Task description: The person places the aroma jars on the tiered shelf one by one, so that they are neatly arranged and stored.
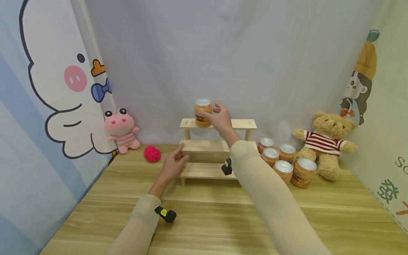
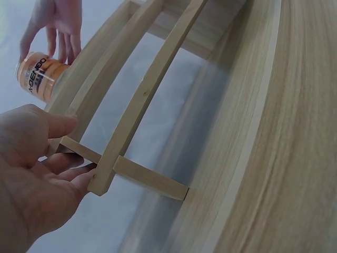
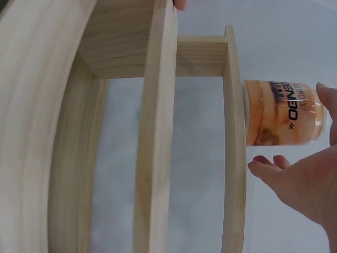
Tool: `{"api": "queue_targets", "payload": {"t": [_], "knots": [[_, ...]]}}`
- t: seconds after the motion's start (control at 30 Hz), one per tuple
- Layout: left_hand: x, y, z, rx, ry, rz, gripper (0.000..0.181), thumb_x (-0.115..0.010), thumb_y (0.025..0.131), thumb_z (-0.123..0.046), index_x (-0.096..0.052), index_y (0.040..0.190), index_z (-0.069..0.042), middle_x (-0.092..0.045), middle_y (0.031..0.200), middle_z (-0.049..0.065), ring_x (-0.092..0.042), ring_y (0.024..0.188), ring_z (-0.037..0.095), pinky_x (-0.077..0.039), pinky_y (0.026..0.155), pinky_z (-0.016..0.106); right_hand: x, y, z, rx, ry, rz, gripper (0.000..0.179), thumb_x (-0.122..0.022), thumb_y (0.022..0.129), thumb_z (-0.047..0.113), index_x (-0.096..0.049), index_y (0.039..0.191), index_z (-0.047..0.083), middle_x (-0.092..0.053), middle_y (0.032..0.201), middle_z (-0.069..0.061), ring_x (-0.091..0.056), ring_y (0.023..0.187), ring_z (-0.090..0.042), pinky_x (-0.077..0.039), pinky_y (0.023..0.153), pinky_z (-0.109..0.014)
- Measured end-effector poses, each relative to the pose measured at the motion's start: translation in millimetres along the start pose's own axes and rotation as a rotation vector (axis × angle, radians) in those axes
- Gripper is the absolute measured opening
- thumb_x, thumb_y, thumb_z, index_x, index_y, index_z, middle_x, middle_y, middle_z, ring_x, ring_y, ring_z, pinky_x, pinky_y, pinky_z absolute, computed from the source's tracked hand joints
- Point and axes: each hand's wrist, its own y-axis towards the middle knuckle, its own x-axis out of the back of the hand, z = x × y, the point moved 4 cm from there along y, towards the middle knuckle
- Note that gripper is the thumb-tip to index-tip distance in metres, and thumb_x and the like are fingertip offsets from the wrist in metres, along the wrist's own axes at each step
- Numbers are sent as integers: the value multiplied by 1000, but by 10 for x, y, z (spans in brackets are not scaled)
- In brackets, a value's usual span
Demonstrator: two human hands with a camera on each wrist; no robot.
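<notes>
An orange-labelled jar (image 1: 203, 118) with a clear lid stands upright on the top tier of a three-tier wooden display rack (image 1: 207, 146). My right hand (image 1: 222, 120) is at the jar, thumb across its front in the head view. In the right wrist view the fingertips (image 3: 260, 162) are spread a little apart from the jar's side. My left hand (image 1: 173, 163) holds the rack's left end at the middle tier. Seen from the left wrist, its thumb lies at the plank's edge, and the other fingers bend in behind the side strut (image 2: 79, 149).
Several similar jars (image 1: 304, 172) are grouped on the wooden table (image 1: 204, 219) right of the rack. Behind them sits a teddy bear (image 1: 325, 143) in a striped shirt. On the left are a pink plush frog (image 1: 122, 129) and a ball of pink yarn (image 1: 152, 154). A curtain hangs behind.
</notes>
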Motion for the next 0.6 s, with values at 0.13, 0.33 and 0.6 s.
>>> {"api": "queue_targets", "payload": {"t": [0.13,0.33,0.6], "knots": [[-12,129,212,10,-20,-26,63,-62,101,-15,-33,156,-9,-42,150,23,-52,127,33,-57,72,28,234,-197,-37,38,4,-2,85,-80,86,40,-37,155,13,-45,150,-11,-45,134,-29,-46,104,-44],[12,197,272,0,-22,-49,59,-59,102,-18,-35,156,-9,-51,143,24,-61,105,30,-55,68,25,650,-581,-120,117,14,8,76,-78,89,33,-41,152,11,-47,148,-13,-46,135,-29,-44,106,-45],[-25,155,295,-5,-48,-43,58,-57,104,-16,-33,155,-4,-52,141,26,-61,99,24,-52,64,22,1185,-1080,-326,146,-28,-1,75,-78,90,26,-39,153,7,-46,150,-14,-43,138,-29,-36,113,-43]]}}
